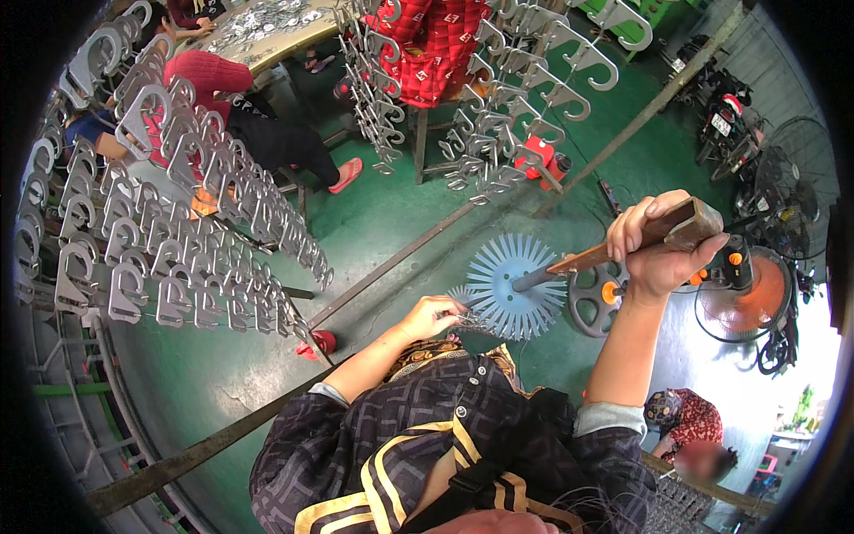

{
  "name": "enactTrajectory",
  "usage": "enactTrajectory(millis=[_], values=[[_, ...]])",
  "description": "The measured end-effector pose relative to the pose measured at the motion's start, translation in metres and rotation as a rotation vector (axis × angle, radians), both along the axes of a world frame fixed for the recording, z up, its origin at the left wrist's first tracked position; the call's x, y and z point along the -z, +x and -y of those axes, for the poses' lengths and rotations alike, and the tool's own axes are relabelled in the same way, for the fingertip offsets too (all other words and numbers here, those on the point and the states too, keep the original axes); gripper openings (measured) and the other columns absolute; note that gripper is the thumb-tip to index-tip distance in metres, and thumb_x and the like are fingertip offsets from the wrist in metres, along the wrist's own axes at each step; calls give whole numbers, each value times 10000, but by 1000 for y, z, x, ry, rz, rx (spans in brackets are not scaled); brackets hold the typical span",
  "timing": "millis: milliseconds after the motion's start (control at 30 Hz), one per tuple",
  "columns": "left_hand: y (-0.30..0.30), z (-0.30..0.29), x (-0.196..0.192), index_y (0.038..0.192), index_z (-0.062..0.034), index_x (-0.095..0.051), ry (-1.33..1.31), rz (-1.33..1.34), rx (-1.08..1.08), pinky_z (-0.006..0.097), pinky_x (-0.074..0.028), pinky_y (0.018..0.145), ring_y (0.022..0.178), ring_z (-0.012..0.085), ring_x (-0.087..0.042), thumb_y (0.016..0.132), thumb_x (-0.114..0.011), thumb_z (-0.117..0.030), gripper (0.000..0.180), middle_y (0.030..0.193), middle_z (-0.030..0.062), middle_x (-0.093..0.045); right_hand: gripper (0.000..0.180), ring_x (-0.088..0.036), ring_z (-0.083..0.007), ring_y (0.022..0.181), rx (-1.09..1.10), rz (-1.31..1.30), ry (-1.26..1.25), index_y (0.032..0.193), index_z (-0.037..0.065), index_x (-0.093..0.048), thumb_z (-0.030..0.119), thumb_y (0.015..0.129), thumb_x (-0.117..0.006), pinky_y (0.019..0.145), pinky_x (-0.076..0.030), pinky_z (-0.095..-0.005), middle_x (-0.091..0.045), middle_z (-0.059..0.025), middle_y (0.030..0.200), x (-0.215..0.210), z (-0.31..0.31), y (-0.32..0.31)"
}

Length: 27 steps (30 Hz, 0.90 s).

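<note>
The right hand (656, 254) is wrapped firmly around the near end of a brown rectangular bar (578, 261), above the blue radially slotted disc (496, 298). The left hand (429, 317), fingers drawn together, meets small grey metal pieces (471, 319) beside the disc; its hold cannot be told.

I see a green floor (378, 222) over the link, with parked motorcycles (725, 125) standing along its far right edge and a pink sandal (347, 175) on it. Upon the pale table (267, 61), I make out flat silvery pieces (258, 27) lying loosely scattered, some near its front edge.
</note>
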<state>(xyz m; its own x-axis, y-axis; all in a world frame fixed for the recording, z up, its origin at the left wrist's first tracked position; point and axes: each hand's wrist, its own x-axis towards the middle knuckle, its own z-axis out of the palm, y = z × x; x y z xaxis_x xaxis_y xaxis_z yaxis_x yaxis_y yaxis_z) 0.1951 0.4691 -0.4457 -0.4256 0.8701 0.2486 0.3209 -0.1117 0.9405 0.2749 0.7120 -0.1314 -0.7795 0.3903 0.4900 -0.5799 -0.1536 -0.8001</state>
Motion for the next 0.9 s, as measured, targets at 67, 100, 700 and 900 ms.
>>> enactTrajectory(millis=[67, 100, 700, 900], values=[[-1, 3, -5, 768, -3, -587, -9, 2, -28, 314, -495, 658, 757, 226, -633, 725, -657, -30, 86, 888, 105, -663, 833, -431, -173, 403, -4, 0, 1, 816, -11, -481, 787, 760, -248, 370, -384, -301, -443, -87, 520, 0, -1, 0], [-2, 5, -8, 766, -4, -586, -20, 14, -42, 305, -495, 646, 745, 215, -632, 728, -658, -33, 86, 885, 102, -664, 833, -433, -173, 405, -10, -2, -1, 817, -11, -481, 787, 760, -249, 371, -385, -301, -444, -87, 522, 0, -1, 0], [-24, 4, -1, 755, -15, -594, -99, -119, -128, 344, -494, 708, 790, 260, -627, 713, -670, -51, 94, 843, 99, -657, 834, -446, -176, 421, -64, -24, 6, 838, -24, -477, 777, 768, -254, 381, -393, -307, -458, -95, 543, 2, -2, 0], [-20, -2, -5, 743, -15, -600, -78, -169, -43, 347, -489, 711, 795, 256, -625, 715, -670, -49, 83, 836, 93, -656, 836, -446, -174, 419, -52, -17, -3, 830, -25, -480, 777, 769, -250, 375, -390, -305, -456, -93, 541, 0, -1, -2]])
